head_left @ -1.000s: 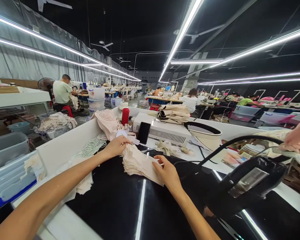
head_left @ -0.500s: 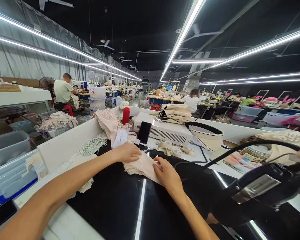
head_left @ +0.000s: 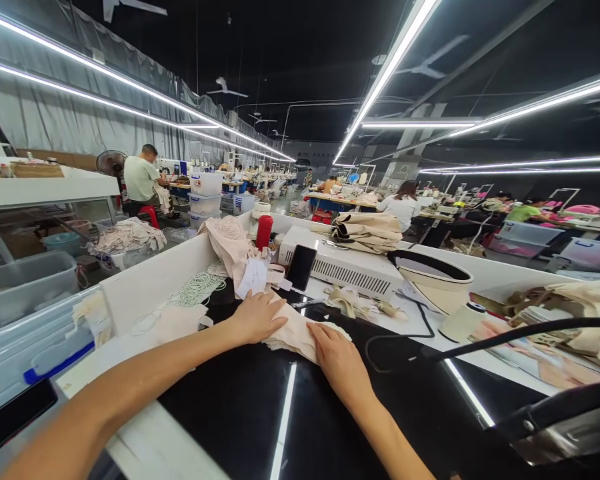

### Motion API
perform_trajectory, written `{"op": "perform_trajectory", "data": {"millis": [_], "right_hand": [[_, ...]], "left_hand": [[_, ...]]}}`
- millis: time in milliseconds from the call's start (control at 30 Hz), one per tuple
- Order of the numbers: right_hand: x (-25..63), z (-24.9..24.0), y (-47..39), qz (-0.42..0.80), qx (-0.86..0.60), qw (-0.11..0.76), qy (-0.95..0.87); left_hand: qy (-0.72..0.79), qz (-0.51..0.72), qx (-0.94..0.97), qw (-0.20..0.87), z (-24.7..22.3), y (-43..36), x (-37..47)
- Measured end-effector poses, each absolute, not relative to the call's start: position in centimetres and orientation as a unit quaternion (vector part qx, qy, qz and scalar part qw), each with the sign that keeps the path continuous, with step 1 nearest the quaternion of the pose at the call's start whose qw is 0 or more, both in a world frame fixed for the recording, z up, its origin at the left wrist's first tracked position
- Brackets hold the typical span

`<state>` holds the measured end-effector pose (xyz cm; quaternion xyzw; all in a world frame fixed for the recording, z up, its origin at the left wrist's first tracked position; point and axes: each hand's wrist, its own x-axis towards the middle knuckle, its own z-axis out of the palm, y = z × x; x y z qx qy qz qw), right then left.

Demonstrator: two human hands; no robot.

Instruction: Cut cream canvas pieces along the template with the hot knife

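A small stack of thin cream fabric pieces (head_left: 295, 331) lies on the glossy black worktop (head_left: 230, 407). My left hand (head_left: 259, 319) rests on the left end of the stack, fingers spread and palm down. Across the right part of the fabric lies my right hand (head_left: 341, 353), its fingers extended flat on top. Just beyond my left hand is a white paper slip (head_left: 251, 277) on a heap of cream lace fabric (head_left: 227, 243). A dark phone (head_left: 301, 267) leans against a white vented box (head_left: 345, 260) behind the stack.
Pale green cord (head_left: 195, 288) lies left of my left arm. Fabric scraps (head_left: 350, 301), a thread cone (head_left: 463, 323) and a cream band (head_left: 433, 277) are at the right. A black machine part (head_left: 570, 420) with a cable juts in at lower right. Co-workers sit farther off.
The view has turned slightly left. My left hand has come a little nearer and its fingers have spread. My right fingers, curled at the fabric before, now lie flat on it.
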<state>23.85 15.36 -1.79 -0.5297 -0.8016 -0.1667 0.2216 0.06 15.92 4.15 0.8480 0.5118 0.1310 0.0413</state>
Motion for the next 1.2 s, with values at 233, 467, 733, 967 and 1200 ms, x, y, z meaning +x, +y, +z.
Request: {"op": "perform_trajectory", "data": {"millis": [233, 467, 733, 967, 1200], "right_hand": [[24.5, -2.5, 15.8, -0.197, -0.511, 0.217, -0.808], [24.0, -1.2, 13.9, -0.225, -0.453, 0.272, -0.819], [21.0, -0.3, 9.0, -0.210, -0.329, 0.335, -0.858], [19.3, -0.2, 7.2, -0.179, -0.273, 0.345, -0.880], [19.1, -0.2, 5.6, -0.057, -0.277, 0.336, -0.898]], "left_hand": [[0.525, 0.162, 0.833, 0.069, 2.5, 15.1, 0.8], [0.523, 0.203, 0.824, 0.084, 6.1, 14.7, -2.9], [0.706, 0.133, 0.689, 0.094, 7.0, 11.3, -16.0], [0.702, 0.146, 0.674, 0.179, 3.8, 8.4, -18.5], [0.641, 0.301, 0.661, 0.250, 4.4, 8.3, -18.1]]}}
